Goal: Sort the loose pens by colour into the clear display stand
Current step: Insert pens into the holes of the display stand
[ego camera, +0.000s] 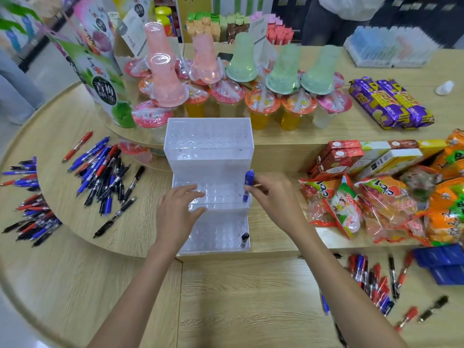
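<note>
At the middle tier's right end, a blue pen (pixel 248 184) is held upright by the right hand (pixel 273 197).
Pen is pinched between thumb and fingertips, tip down at the clear display stand (pixel 208 149). Left hand (pixel 178 207) is laid on the same tier, fingers relaxed, nothing held. A black pen (pixel 244 239) is stood in the lowest tier, right end. Loose pens (pixel 105 172) are heaped left of the stand.

Jelly cups (pixel 226 96) close behind stand (pixel 208 146)
</note>
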